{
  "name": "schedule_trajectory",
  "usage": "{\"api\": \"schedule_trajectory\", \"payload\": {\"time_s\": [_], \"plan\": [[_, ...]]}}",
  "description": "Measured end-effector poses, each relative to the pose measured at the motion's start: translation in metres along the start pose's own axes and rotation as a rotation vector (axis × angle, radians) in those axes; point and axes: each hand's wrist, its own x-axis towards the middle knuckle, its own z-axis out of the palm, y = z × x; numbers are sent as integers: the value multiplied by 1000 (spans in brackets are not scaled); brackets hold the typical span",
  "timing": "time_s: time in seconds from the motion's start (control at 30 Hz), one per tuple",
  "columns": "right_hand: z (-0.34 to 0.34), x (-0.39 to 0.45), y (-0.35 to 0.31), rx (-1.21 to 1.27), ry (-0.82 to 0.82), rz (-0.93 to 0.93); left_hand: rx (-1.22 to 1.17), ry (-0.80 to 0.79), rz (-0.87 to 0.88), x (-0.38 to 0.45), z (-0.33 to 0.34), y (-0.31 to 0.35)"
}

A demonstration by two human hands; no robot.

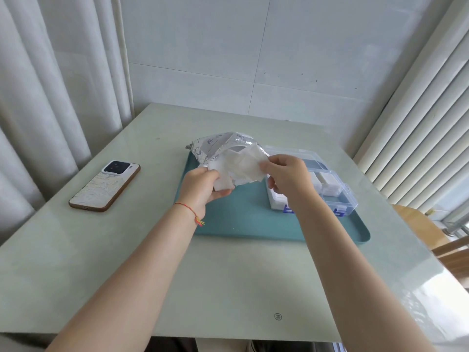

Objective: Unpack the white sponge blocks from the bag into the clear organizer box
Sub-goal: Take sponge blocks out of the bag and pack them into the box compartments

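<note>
We see a pale green table [228, 288] set into a corner between curtains [50, 97] and a tiled wall [253, 59], with blinds [418, 135] along its right edge. A teal tray [243, 212] lies toward the table's far right. On the right end of the tray sits the clear organizer box [330, 184], its lid [302, 154] open toward the far edge; white sponge blocks [278, 200] already fill some compartments. Above the tray's left end we hold up the crinkled bag [223, 151], its mouth turned toward us. Our left hand [203, 189] grips the bag's lower edge together with a white sponge block [223, 184] pressed under the thumb. Our right hand [289, 174] pinches the bag's right flap between thumb and fingers. A phone [105, 186] lies face down near the table's left edge. A red string [189, 210] circles our left wrist.
</note>
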Motion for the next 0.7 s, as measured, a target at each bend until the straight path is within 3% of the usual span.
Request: {"api": "schedule_trajectory", "payload": {"time_s": [0.27,0.43,0.53,0.63,0.7], "plan": [[-12,10,13,84,-50,86,-17,-46,-50,0,7,-3],[1,21,21,-517,167,-211,17,-22,-21,1,13,-3],[7,24,22,-745,182,-313,20,-91,-40,-1,19,-2],[7,26,25,-855,171,-357,-1,-187,-65,-3,27,0],[5,27,26,-750,171,-315,-2,-244,-91,-1,32,3]]}}
